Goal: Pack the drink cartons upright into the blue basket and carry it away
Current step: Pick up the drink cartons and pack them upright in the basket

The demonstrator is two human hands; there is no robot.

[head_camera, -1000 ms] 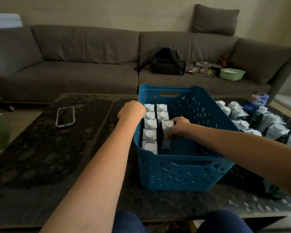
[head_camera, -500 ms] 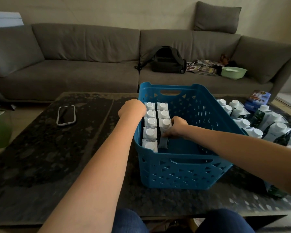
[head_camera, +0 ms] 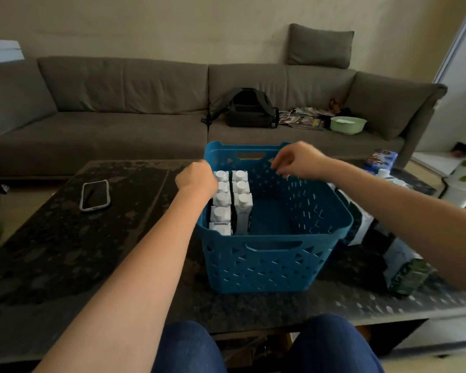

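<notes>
eight cartons (head_camera: 242,205) now stand upright in the blue basket (head_camera: 275,254), in two rows against its left wall: five in the outer row, three in the inner one. a moment ago your right hand (head_camera: 297,160) was down inside, holding the front carton of the inner row. now it has let go and it is lifted above the far rim, fingers loosely curled and holding nothing. it seems to be going to the right, to the loose cartons (head_camera: 361,224) that wait on the worktop (head_camera: 65,251) just beside the basket. your left hand (head_camera: 197,179) has stayed at the left rim, fingers curled; whether it grips the rim or only rests there, i cannot tell.

so this placing looks finished, and i judge the packing less than half done, because most of the basket floor is bare and carrying comes later.

about writing: some small dark marks are on the side of the front inner carton, too blurred to read. no brand is readable on the other cartons.
</notes>
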